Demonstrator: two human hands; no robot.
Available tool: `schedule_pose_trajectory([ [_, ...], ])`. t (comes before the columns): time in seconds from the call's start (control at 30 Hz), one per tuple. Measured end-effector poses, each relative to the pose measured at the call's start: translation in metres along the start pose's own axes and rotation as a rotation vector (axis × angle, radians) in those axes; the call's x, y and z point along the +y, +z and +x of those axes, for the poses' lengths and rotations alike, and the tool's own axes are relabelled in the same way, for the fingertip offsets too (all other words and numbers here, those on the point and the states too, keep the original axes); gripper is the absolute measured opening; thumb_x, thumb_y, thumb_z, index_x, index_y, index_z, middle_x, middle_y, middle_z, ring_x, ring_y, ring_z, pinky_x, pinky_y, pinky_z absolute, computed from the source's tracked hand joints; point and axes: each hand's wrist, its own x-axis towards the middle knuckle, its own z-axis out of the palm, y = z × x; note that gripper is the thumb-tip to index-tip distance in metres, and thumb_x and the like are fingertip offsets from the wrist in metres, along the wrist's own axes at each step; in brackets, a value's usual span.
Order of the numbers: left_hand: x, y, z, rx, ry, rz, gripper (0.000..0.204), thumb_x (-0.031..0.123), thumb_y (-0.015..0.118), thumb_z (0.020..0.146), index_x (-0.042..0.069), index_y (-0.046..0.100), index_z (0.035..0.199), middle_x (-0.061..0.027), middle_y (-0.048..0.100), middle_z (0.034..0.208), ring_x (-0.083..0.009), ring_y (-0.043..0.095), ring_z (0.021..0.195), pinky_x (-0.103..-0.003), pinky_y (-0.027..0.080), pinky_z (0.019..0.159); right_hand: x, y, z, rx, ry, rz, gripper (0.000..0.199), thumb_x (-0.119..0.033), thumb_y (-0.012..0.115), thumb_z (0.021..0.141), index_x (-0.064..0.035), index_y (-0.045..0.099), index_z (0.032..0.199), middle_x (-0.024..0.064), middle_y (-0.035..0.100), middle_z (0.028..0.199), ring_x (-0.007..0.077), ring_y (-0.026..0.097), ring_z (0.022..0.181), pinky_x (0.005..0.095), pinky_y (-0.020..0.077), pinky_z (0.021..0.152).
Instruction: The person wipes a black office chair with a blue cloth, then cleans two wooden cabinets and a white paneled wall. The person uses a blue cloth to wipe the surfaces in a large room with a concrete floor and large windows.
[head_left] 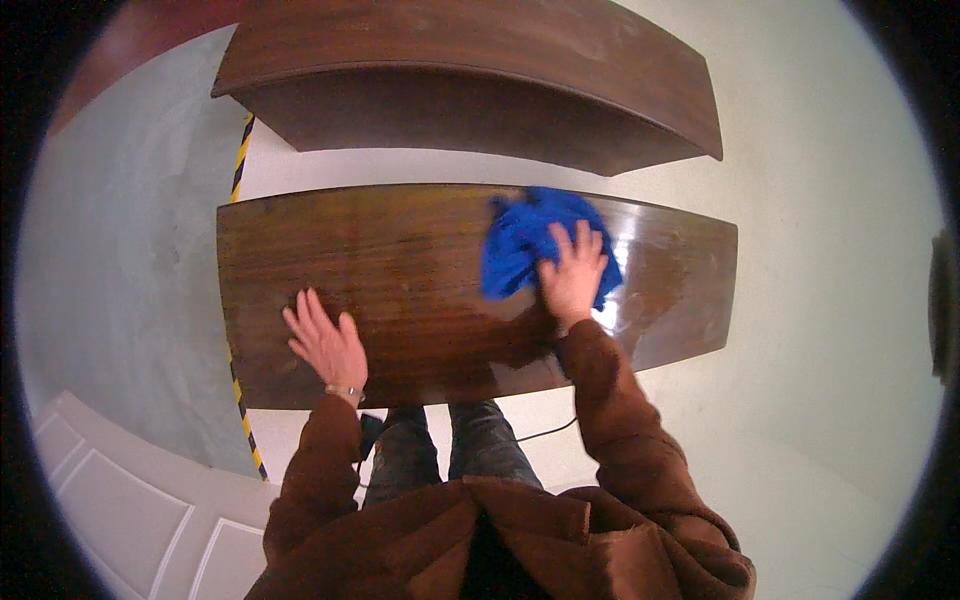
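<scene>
A long dark wooden tabletop (400, 290) with a glossy finish spans the middle of the view. My right hand (575, 275) lies on a crumpled blue cloth (515, 245) on its right half, fingers stretched out over the fabric and pressing it to the wood. Toward the left end, my left hand (328, 342) rests palm down on the wood with its fingers spread and nothing in it.
Beyond the tabletop stands a second dark wooden piece (480, 60) with a curved edge. Black and yellow striped tape (243, 410) runs along the floor at left. A black cable (545, 433) passes near my legs. White panelling (120, 510) is at lower left.
</scene>
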Motion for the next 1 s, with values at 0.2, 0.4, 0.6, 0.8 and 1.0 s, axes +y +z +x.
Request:
schedule_pose_trajectory([
  [0.2,-0.069,0.013,-0.041,0.108,0.015,0.079,0.062,0.026,0.048,0.094,0.008,0.029,0.150,-0.0092,0.022,0.159,-0.0397,0.007,0.149,-0.069,0.013,0.111,-0.004,0.028,0.034,-0.010,0.400,-0.150,0.065,-0.048,0.060,0.088,-0.0247,0.042,0.146,0.0250,0.025,0.154,0.0536,0.024,0.137,0.0702,0.0273,0.104],
  [0.4,-0.071,0.026,-0.049,0.142,0.036,0.114,0.062,0.027,0.048,0.094,0.008,0.030,0.149,-0.0098,0.023,0.159,-0.0399,0.008,0.149,-0.070,0.013,0.111,-0.208,0.050,-0.013,0.014,-0.375,0.209,0.065,-0.038,0.073,0.076,-0.0265,0.052,0.137,0.0272,0.029,0.150,0.0552,0.021,0.138,0.0712,0.0245,0.105],
  [0.6,-0.070,0.023,-0.046,0.083,-0.006,0.150,0.061,0.029,0.047,0.091,0.005,0.036,0.146,-0.0122,0.027,0.157,-0.0422,0.011,0.148,-0.070,0.014,0.110,-0.220,0.026,-0.075,-0.384,-0.772,0.298,0.068,-0.035,0.075,0.075,-0.0274,0.052,0.139,0.0191,0.027,0.154,0.0448,0.023,0.142,0.0668,0.0262,0.107],
  [0.8,-0.067,0.015,-0.041,0.087,0.012,0.086,0.063,0.029,0.047,0.091,0.003,0.033,0.147,-0.0128,0.025,0.157,-0.0427,0.010,0.148,-0.071,0.012,0.110,-0.121,0.008,-0.068,-0.359,-0.403,0.049,0.070,-0.027,0.076,0.072,-0.0272,0.052,0.137,0.0165,0.027,0.155,0.0443,0.022,0.142,0.0673,0.0278,0.106],
  [1.0,-0.069,0.011,-0.038,0.074,0.005,0.063,0.065,0.030,0.051,0.090,0.004,0.034,0.148,-0.0122,0.023,0.158,-0.0432,0.008,0.148,-0.070,0.011,0.110,-0.204,0.043,0.013,-0.020,-0.186,0.045,0.069,-0.038,0.075,0.075,-0.0254,0.051,0.138,0.0252,0.027,0.151,0.0534,0.020,0.138,0.0701,0.0248,0.103],
])
